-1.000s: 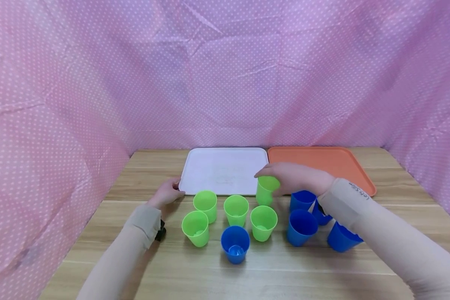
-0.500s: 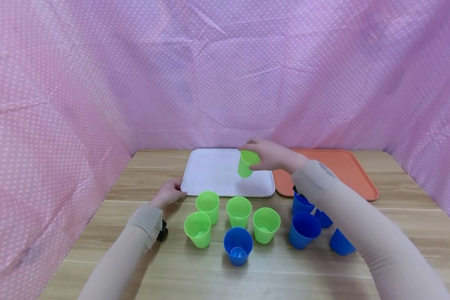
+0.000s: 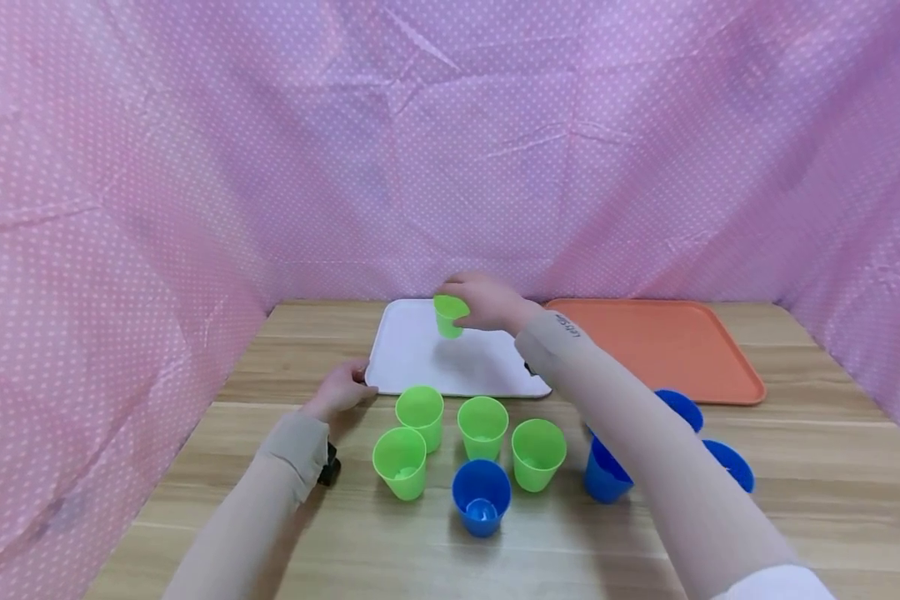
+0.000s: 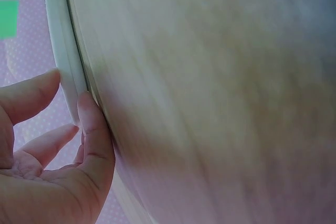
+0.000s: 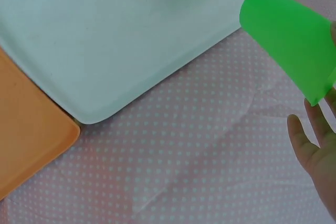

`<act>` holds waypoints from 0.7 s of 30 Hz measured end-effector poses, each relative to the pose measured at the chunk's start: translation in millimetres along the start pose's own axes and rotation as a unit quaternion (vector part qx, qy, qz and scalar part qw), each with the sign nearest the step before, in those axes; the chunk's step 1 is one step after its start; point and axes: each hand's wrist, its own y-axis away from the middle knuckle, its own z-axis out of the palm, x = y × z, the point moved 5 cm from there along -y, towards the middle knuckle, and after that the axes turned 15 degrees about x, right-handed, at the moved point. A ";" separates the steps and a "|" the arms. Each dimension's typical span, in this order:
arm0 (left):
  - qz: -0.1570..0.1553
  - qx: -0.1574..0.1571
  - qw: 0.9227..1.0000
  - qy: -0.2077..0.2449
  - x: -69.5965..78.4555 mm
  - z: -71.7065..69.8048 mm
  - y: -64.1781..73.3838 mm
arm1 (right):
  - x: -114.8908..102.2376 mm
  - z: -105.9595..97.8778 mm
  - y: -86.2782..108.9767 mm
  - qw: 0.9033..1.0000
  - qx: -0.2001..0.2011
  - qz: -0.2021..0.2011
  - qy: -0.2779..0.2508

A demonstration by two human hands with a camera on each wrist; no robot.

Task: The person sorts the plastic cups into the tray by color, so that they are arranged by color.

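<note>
My right hand (image 3: 491, 302) grips a green plastic cup (image 3: 448, 317) near its rim, above the white tray (image 3: 405, 367). A shadow lies on the tray below it. In the right wrist view the green cup (image 5: 283, 38) has its base pointing away from the fingers. My left hand (image 3: 339, 389) pinches the tray's near left corner; in the left wrist view, fingertips of the hand (image 4: 63, 171) meet both sides of the tray's rim (image 4: 68, 51). Several more green cups (image 3: 483, 427) stand upright in front of the tray, with a blue cup (image 3: 482, 497) nearest me.
An orange tray (image 3: 660, 342) lies to the right of the white one. Several blue cups (image 3: 607, 479) stand at the right, partly hidden by my right forearm. Behind the wooden table (image 3: 270, 358) hangs a pink dotted cloth (image 3: 480, 150).
My right hand has lifted the green cup from the table edge of the trays and carried it left and back over the white tray. The left hand has stayed at the tray corner.
</note>
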 end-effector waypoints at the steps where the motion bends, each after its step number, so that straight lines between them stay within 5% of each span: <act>1: -0.001 0.000 1.000 -0.002 0.4 0.1 0.5 | -0.6 3.0 -1.9 1.000 0.002 -0.007 0.005; 21: -0.014 0.008 1.000 -0.012 1.7 0.2 7.4 | 0.5 43.5 -5.5 0.997 -0.067 0.020 0.016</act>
